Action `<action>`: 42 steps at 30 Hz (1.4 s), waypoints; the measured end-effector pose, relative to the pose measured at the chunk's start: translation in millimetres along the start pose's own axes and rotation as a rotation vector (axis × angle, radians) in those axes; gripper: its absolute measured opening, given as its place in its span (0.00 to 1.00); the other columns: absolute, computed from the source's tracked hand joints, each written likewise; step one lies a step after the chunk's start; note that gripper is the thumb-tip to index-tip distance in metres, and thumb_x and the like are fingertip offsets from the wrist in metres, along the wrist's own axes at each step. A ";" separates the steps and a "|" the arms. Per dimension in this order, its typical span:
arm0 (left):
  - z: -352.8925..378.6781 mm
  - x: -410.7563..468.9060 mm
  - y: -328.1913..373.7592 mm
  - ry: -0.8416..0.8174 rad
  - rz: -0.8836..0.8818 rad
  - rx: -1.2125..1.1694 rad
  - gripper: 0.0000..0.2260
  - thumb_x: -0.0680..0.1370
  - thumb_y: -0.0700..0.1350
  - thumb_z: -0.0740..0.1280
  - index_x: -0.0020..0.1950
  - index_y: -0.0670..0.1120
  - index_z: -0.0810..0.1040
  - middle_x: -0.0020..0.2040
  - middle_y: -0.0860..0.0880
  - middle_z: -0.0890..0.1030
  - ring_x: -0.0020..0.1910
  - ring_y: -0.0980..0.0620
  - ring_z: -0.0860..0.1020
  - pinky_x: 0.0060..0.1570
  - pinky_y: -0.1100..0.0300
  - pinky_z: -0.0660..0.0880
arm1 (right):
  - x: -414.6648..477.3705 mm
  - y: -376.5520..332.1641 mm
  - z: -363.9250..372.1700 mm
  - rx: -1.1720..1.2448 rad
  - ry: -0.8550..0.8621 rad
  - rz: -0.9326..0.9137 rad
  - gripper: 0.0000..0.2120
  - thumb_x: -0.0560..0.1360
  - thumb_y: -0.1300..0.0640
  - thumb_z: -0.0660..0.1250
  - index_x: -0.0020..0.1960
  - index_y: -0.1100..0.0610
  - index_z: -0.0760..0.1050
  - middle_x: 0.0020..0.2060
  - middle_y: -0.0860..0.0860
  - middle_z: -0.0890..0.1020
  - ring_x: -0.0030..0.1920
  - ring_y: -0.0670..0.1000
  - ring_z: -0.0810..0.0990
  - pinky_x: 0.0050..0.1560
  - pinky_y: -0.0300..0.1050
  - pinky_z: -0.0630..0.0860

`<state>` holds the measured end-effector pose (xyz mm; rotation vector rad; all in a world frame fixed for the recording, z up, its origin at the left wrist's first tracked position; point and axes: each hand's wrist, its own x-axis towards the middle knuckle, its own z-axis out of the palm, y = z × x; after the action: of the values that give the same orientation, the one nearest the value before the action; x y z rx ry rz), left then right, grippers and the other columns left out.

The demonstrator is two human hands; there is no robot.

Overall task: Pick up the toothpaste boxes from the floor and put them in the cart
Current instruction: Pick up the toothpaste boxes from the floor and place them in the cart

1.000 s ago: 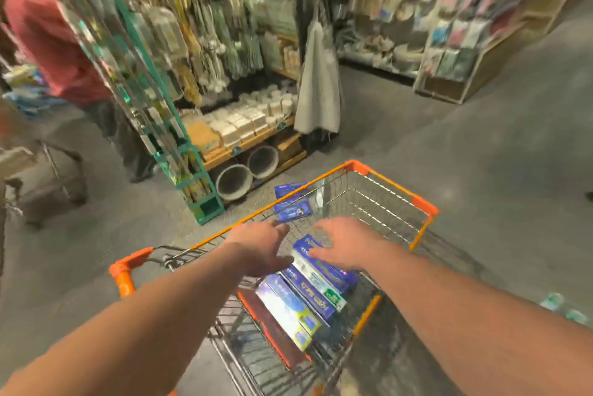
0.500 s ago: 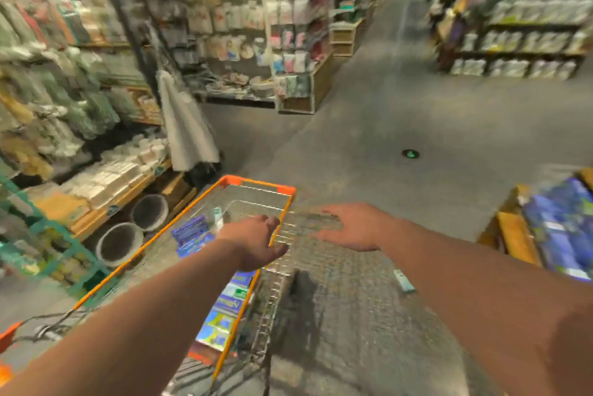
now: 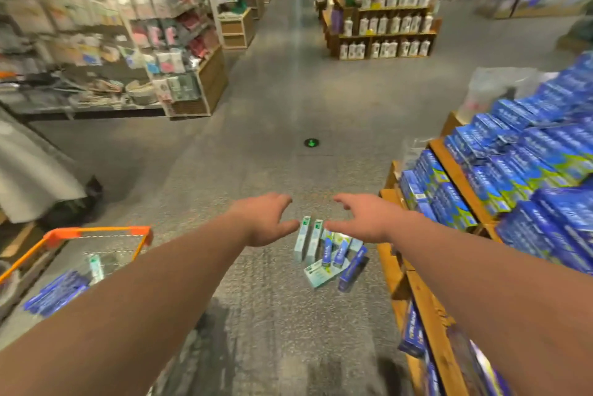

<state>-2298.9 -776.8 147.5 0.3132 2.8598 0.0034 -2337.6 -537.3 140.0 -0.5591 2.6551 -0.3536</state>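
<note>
Several toothpaste boxes (image 3: 327, 251), pale green and blue, lie in a loose pile on the grey floor beside the wooden shelf. My left hand (image 3: 261, 219) and my right hand (image 3: 362, 217) are both stretched out above the pile, fingers spread and relaxed, holding nothing. The orange-rimmed wire cart (image 3: 96, 232) stands at the lower left, with blue toothpaste boxes (image 3: 54, 294) lying inside it.
A wooden shelf (image 3: 455, 177) stacked with blue boxes fills the right side. Shelves of hanging goods line the left. A display of white bottles (image 3: 385, 30) stands far ahead. A green floor marker (image 3: 311, 143) lies in the aisle.
My view has swung right, from the cart to the floor pile. Both hands left the cart and now reach over the boxes on the floor.
</note>
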 end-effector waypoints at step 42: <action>426.1 714.6 -142.6 -0.430 -0.361 -0.277 0.41 0.74 0.70 0.62 0.76 0.45 0.57 0.71 0.43 0.68 0.66 0.39 0.73 0.53 0.44 0.76 | 735.7 327.0 245.9 0.133 -0.400 0.166 0.37 0.81 0.41 0.63 0.82 0.53 0.52 0.77 0.57 0.67 0.73 0.61 0.70 0.71 0.56 0.69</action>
<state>-2891.4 -775.0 -453.8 -0.2336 2.4061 0.2312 -2955.9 -603.8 -427.3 -0.3247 2.2535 -0.3272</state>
